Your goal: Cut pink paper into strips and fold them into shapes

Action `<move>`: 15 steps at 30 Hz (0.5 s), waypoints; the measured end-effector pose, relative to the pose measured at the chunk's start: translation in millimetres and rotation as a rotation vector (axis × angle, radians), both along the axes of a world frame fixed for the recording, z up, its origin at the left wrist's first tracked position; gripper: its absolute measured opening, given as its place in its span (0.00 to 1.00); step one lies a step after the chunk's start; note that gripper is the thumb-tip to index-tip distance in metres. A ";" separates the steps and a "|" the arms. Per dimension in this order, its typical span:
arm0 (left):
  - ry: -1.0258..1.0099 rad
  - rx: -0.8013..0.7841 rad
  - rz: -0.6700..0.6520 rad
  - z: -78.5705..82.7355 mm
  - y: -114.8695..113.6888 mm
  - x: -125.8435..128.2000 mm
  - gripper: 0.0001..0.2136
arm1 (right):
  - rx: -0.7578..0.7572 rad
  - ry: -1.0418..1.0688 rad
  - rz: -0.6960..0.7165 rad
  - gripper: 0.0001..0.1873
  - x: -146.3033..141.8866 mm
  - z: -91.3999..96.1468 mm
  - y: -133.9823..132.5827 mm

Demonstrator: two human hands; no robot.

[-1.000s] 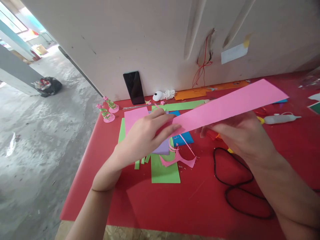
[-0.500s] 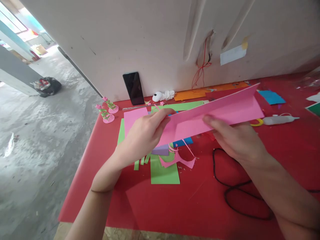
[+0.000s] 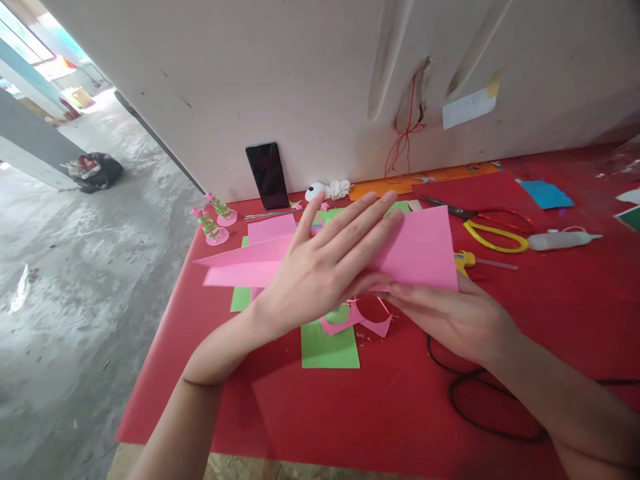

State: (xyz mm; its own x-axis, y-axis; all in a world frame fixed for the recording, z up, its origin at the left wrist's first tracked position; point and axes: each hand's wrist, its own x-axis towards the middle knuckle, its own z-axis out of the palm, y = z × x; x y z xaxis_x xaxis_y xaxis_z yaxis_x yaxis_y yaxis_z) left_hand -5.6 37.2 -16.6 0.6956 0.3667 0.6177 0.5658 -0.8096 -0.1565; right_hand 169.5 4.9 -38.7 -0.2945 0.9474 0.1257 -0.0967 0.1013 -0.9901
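Here's the pink sheet (image 3: 425,250), up off the tabletop (image 3: 400,420) and right between the two sets of fingers, a folded strip with two layers parting at its left end; the left hand (image 3: 320,267) lies across its upper face, fingers released from any pinch and stretched out flat, thumb raised apart; the right hand (image 3: 460,320) comes in from underneath, grasping the sheet, thumb along the near edge, the other fingers hidden below it; right of the right fingers sit the scissors (image 3: 466,214), yellow and red handles spread, with the glue bottle (image 3: 560,239) just beside them; the glue gun (image 3: 464,260) peeks out by the sheet's right end, near those same fingers; below the left fingers, on the near side, a green sheet (image 3: 330,350) carries part of a pink scrap (image 3: 373,325); beyond the left fingers, the phone (image 3: 267,176) leans on the wall (image 3: 300,100).
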 end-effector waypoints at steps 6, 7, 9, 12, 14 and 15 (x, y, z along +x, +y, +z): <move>-0.077 -0.160 -0.065 5.1 -1.0 -5.1 0.29 | -0.246 0.070 0.027 0.11 8.5 0.9 -7.4; -0.074 -0.171 -0.081 5.4 -1.5 -5.9 0.29 | -0.236 0.046 0.032 0.12 8.7 1.7 -7.5; -0.065 -0.179 -0.088 5.7 -2.9 -6.9 0.27 | -0.169 -0.043 0.041 0.09 9.8 5.0 -7.4; -0.061 -0.157 -0.056 6.2 -5.9 -7.7 0.22 | 0.054 -0.236 -0.001 0.07 14.7 14.6 -7.3; -0.060 -0.139 -0.036 6.8 -7.8 -8.5 0.19 | 0.264 -0.342 -0.178 0.05 19.8 21.9 -7.3; -0.061 -0.134 -0.029 7.1 -8.5 -9.1 0.18 | 0.360 -0.359 -0.315 0.05 22.3 24.9 -7.3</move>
